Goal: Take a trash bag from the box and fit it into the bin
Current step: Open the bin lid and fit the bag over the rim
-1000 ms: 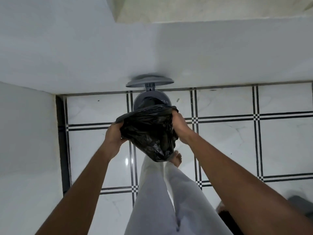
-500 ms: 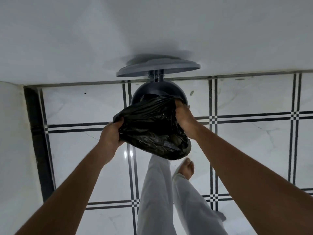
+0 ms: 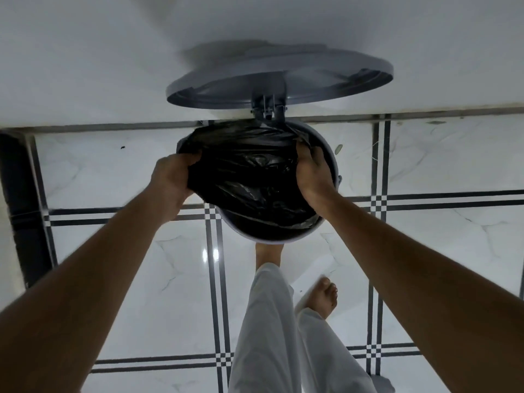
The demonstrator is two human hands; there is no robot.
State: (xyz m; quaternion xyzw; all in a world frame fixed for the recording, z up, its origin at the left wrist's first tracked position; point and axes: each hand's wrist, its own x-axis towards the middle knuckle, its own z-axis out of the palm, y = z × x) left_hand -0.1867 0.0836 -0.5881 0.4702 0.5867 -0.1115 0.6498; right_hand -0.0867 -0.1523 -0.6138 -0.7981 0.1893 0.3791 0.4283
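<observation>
A black trash bag (image 3: 249, 177) hangs partly inside the round grey pedal bin (image 3: 272, 240), which stands against the white wall. Its lid (image 3: 283, 80) is raised and leans toward the wall. My left hand (image 3: 173, 182) grips the bag's left edge, just outside the bin's left rim. My right hand (image 3: 313, 174) grips the bag's right edge at the right rim. The bag's far edge lies bunched near the hinge (image 3: 268, 109). My foot (image 3: 268, 252) is at the bin's front base; any pedal there is hidden. No box is in view.
The floor is glossy white tile with black checked lines (image 3: 377, 202). A dark vertical strip (image 3: 25, 208) runs along the left wall. My other bare foot (image 3: 321, 297) and white trouser legs (image 3: 272, 336) fill the lower middle.
The view has closed in on the bin. The bag has gone from hanging above the bin down into its opening, and both hands have spread its mouth wider.
</observation>
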